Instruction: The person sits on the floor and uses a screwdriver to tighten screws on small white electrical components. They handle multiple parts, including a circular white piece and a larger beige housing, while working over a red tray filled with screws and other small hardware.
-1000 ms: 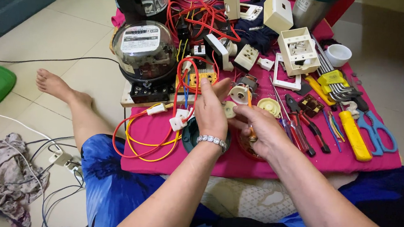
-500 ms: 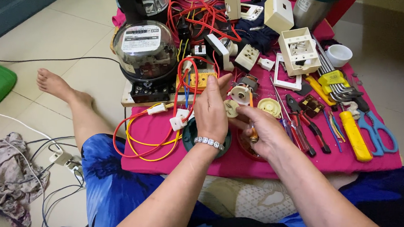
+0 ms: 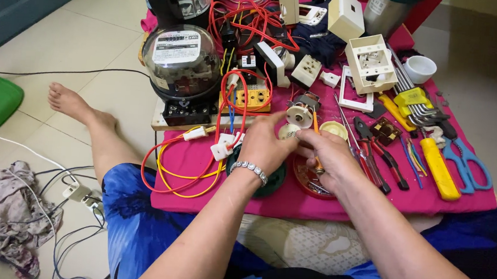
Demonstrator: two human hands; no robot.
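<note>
Two hands are raised together over the pink cloth [image 3: 337, 207]. A small round white fitting [image 3: 298, 116] is gripped between the fingers of the left hand [image 3: 268, 144], while an orange-handled screwdriver [image 3: 316, 143] is clasped in the right hand [image 3: 332, 157], beside the red pliers [image 3: 379, 151].

Between the fingertips of the left hand [image 3: 268, 147] sits a small round part [image 3: 299, 115] of glossy cream plastic with dull coppery metal behind it; the right hand [image 3: 328, 157] grips a screwdriver [image 3: 316, 143] with a smooth orange plastic handle. Under both hands lies a matt pink cloth [image 3: 372, 198], soft and slightly creased. Just left of the grip, red and yellow wires [image 3: 185, 173] show shiny plastic sheathing. On the left wrist, a bracelet [image 3: 250, 169] glints like polished metal. Farther left, the meter [image 3: 181, 59] has a clear, glossy dome.
</note>
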